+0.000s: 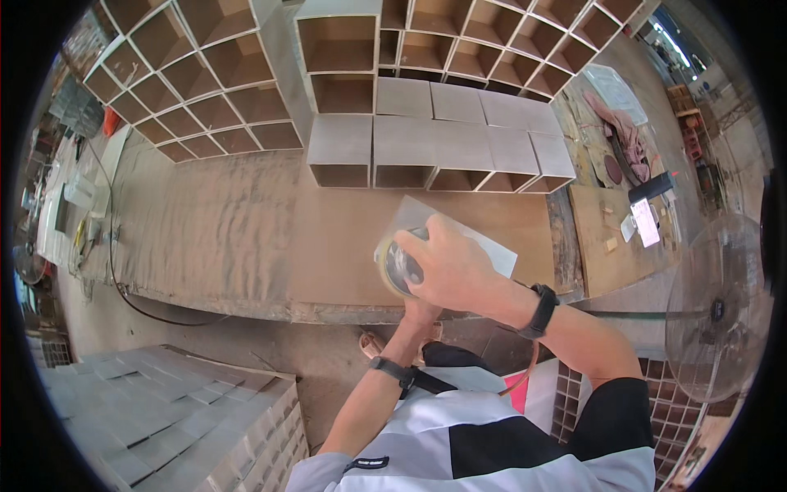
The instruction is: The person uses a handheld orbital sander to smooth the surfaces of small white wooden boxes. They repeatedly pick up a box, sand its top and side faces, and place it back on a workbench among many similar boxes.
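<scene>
My right hand is closed over a round sander with a dark top and a yellowish rim. A brownish hose hangs below my right forearm, though its join to the tool is hidden. Under and beside the sander lies a light-grey flat-faced piece, set at an angle over the brown work surface. My left hand is just below the right one, close to the near table edge. Its fingers are hidden behind the right hand and the sander, so its grip does not show.
Grey-white open boxes stand stacked at the back of the table, with a larger stack to the left. More boxes fill the lower left. At right are a pink cloth and a fan. A dark hose crosses the left side.
</scene>
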`<state>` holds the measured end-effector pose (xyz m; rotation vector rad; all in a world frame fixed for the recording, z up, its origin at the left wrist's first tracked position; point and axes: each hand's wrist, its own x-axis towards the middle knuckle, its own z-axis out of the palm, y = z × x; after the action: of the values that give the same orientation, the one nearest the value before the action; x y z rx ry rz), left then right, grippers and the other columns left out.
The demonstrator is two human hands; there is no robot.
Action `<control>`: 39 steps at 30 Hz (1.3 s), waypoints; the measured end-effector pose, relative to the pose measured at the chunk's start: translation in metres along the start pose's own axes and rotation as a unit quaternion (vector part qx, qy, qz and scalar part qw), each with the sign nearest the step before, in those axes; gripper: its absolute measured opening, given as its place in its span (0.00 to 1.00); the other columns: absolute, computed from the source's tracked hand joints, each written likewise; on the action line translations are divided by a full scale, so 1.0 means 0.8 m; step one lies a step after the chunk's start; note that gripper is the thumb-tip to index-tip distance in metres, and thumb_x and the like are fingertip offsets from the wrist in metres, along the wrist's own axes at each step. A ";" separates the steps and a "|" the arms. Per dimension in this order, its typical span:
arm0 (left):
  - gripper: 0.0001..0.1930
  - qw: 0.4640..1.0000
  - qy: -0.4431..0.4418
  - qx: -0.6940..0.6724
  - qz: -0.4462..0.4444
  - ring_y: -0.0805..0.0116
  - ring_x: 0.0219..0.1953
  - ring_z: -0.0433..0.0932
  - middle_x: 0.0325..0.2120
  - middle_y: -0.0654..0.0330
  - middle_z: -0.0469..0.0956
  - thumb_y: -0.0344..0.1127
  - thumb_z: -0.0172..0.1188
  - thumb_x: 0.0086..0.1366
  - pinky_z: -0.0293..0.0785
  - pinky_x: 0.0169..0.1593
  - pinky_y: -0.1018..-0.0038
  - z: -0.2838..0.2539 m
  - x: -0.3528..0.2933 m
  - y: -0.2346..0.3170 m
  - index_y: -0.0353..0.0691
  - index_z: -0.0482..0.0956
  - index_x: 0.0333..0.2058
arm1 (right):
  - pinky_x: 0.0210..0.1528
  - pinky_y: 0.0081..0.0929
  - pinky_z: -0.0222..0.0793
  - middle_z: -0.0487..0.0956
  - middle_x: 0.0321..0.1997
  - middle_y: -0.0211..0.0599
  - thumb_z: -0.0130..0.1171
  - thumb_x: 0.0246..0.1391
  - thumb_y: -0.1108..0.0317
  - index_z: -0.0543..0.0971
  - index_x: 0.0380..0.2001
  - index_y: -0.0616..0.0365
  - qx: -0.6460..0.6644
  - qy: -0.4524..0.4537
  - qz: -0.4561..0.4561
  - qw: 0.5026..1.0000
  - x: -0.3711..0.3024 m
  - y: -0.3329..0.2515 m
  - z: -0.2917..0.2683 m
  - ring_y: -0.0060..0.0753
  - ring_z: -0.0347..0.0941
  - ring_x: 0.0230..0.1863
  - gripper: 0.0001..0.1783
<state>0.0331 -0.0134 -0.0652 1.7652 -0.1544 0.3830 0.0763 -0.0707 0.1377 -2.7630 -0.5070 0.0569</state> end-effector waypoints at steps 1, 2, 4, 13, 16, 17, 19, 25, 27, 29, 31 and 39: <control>0.16 1.000 -0.012 0.002 -0.006 0.45 0.35 0.80 0.31 0.49 0.81 0.28 0.63 0.49 0.78 0.38 0.55 0.001 -0.002 0.001 0.44 0.82 0.40 | 0.38 0.51 0.75 0.70 0.37 0.57 0.61 0.49 0.58 0.73 0.49 0.49 0.010 -0.002 -0.023 1.000 -0.011 -0.001 -0.001 0.61 0.75 0.36 0.23; 0.15 0.994 -0.090 0.069 0.003 0.44 0.35 0.80 0.31 0.49 0.81 0.28 0.63 0.49 0.78 0.38 0.55 -0.015 0.002 0.006 0.43 0.82 0.39 | 0.37 0.49 0.74 0.70 0.37 0.57 0.63 0.47 0.62 0.74 0.49 0.50 0.007 0.013 0.059 0.998 -0.008 0.004 -0.018 0.61 0.75 0.35 0.23; 0.13 0.977 -0.171 0.124 -0.009 0.43 0.35 0.80 0.31 0.48 0.81 0.29 0.63 0.50 0.77 0.37 0.54 -0.022 -0.005 -0.004 0.42 0.82 0.37 | 0.36 0.49 0.74 0.69 0.37 0.57 0.64 0.46 0.63 0.75 0.48 0.50 -0.014 0.084 0.106 0.991 -0.017 0.050 -0.019 0.60 0.75 0.35 0.22; 0.14 0.978 -0.156 0.137 0.030 0.43 0.34 0.80 0.30 0.49 0.81 0.29 0.64 0.48 0.77 0.37 0.54 -0.025 -0.002 -0.003 0.42 0.82 0.37 | 0.35 0.44 0.74 0.70 0.38 0.51 0.70 0.43 0.61 0.76 0.48 0.48 -0.025 0.093 0.198 0.975 -0.082 0.073 -0.035 0.56 0.75 0.35 0.26; 0.17 0.983 -0.137 0.109 0.055 0.43 0.34 0.80 0.31 0.49 0.81 0.28 0.64 0.48 0.77 0.37 0.55 -0.022 0.003 0.005 0.43 0.82 0.40 | 0.36 0.46 0.74 0.70 0.38 0.52 0.68 0.45 0.60 0.75 0.50 0.47 -0.053 0.071 0.143 0.986 -0.103 0.060 -0.034 0.56 0.75 0.35 0.26; 0.17 0.985 -0.128 0.097 0.060 0.43 0.35 0.80 0.31 0.49 0.81 0.28 0.64 0.48 0.77 0.37 0.55 -0.022 0.004 0.006 0.43 0.82 0.41 | 0.36 0.46 0.74 0.70 0.38 0.52 0.68 0.46 0.59 0.75 0.50 0.47 -0.052 0.044 0.120 0.990 -0.115 0.038 -0.030 0.56 0.75 0.35 0.26; 0.18 0.990 -0.124 0.061 0.024 0.42 0.35 0.80 0.32 0.48 0.81 0.29 0.64 0.49 0.77 0.37 0.54 -0.024 0.001 -0.003 0.43 0.81 0.42 | 0.35 0.46 0.74 0.70 0.38 0.53 0.67 0.46 0.58 0.74 0.50 0.46 -0.043 0.047 0.084 0.994 -0.119 0.029 -0.023 0.57 0.75 0.35 0.26; 0.19 0.980 -0.148 0.128 0.044 0.41 0.37 0.80 0.35 0.47 0.81 0.30 0.66 0.50 0.77 0.38 0.54 -0.022 -0.005 -0.007 0.43 0.81 0.43 | 0.34 0.48 0.73 0.70 0.38 0.56 0.64 0.47 0.59 0.75 0.47 0.49 -0.040 0.067 0.148 0.986 -0.102 0.070 -0.040 0.61 0.75 0.34 0.22; 0.17 0.985 -0.132 0.100 0.044 0.41 0.36 0.80 0.33 0.47 0.81 0.28 0.64 0.49 0.77 0.38 0.55 -0.021 -0.001 -0.002 0.41 0.81 0.41 | 0.34 0.48 0.73 0.70 0.37 0.57 0.64 0.48 0.59 0.75 0.47 0.48 -0.029 0.044 0.102 0.993 -0.114 0.045 -0.031 0.61 0.75 0.34 0.22; 0.14 0.991 -0.119 0.050 0.015 0.41 0.35 0.81 0.28 0.47 0.82 0.23 0.60 0.48 0.78 0.38 0.59 -0.025 -0.004 0.005 0.39 0.82 0.36 | 0.34 0.49 0.73 0.70 0.36 0.57 0.63 0.48 0.59 0.76 0.48 0.48 -0.006 0.051 0.045 0.998 -0.122 0.038 -0.026 0.61 0.75 0.34 0.22; 0.13 0.990 -0.118 0.083 -0.005 0.42 0.36 0.82 0.28 0.47 0.82 0.23 0.59 0.49 0.78 0.38 0.59 -0.023 -0.007 0.000 0.38 0.82 0.36 | 0.37 0.51 0.74 0.72 0.39 0.58 0.62 0.49 0.59 0.76 0.50 0.47 -0.029 0.055 0.151 0.987 -0.099 0.079 -0.043 0.62 0.76 0.38 0.23; 0.13 0.989 -0.105 0.101 -0.029 0.44 0.36 0.83 0.28 0.44 0.82 0.22 0.58 0.50 0.78 0.37 0.59 -0.013 -0.005 0.009 0.35 0.82 0.36 | 0.48 0.45 0.73 0.74 0.49 0.51 0.66 0.46 0.60 0.73 0.56 0.51 0.103 0.274 0.274 0.916 -0.157 0.222 -0.068 0.53 0.77 0.46 0.31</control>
<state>0.0252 -0.0053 -0.0582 2.0046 -0.2184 0.1739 0.0242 -0.2883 0.1289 -2.4646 0.3987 -0.4892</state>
